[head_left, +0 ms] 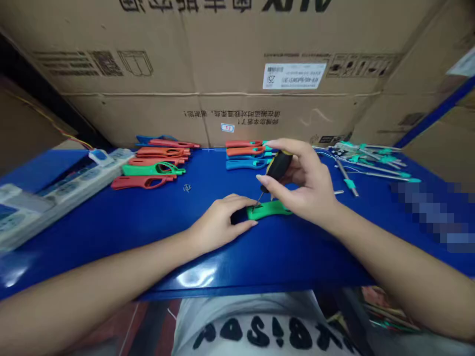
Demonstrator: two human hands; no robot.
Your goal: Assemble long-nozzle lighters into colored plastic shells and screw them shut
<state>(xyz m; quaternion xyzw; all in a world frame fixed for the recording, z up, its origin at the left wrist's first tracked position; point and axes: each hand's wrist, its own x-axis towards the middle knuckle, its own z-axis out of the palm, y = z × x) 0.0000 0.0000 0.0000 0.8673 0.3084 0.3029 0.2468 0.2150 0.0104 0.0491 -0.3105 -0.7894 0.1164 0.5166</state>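
Head view: screwdriver [280, 165] tip at the left end of a green handle [272, 209]

Nearest the camera, a light shirt [245, 309] with dark lettering meets the front edge of the blue bench [156, 212]. Just beyond that edge, the left hand [218, 222] lies low, its grip bracketing the left end of the green handle: forefinger on the far side, thumb on the near side, seemingly pinching it steady. The handle rests flat on the bench, to the right of that hand, its long axis running left to right with the right end angled slightly away.

The right hand [311, 185] is clenched around the screwdriver, above and beyond the handle, and partly covers its right end. From this grip the working spot lies down and to the left. The shaft slants across the handle's axis rather than standing square to it; whether the tip is seated cannot be told. The left hand is nearer to that spot, with its fingertips right beside it.

Farther off, a few small screws [187, 188] lie to the left. Behind them is a row of coloured handles [143, 182], with a shorter stack [247, 164] in the middle and metal rods [346, 177] at right. A cardboard carton [148, 106] walls the back.
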